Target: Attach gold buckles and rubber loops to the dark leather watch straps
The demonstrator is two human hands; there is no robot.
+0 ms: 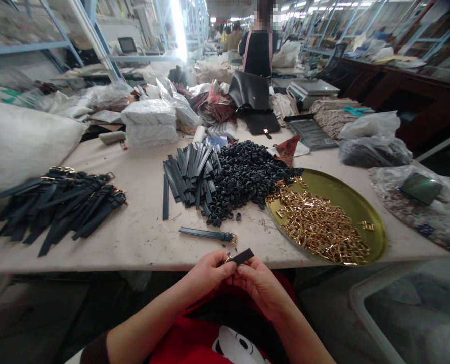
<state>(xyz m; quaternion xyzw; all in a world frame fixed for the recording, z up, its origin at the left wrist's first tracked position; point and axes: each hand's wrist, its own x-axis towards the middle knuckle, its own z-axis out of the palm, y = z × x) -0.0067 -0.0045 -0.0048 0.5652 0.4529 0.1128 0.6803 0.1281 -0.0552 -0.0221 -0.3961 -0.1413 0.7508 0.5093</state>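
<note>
Close to my body, at the table's front edge, both hands meet around one short black strap. My left hand pinches it beside a bit of gold metal, likely part of a buckle, mostly covered by the fingers. My right hand has its fingers closed on the strap's lower side. Just beyond the hands lies a strap with a gold buckle. Farther back are a stack of flat black straps and a heap of small black loops. Gold buckles fill much of a round golden tray at right.
Buckled black straps are piled at left, near a large white sack. Plastic-wrapped bundles, a black bag and bagged pieces line the table's back. A person stands beyond. A white bin is below right.
</note>
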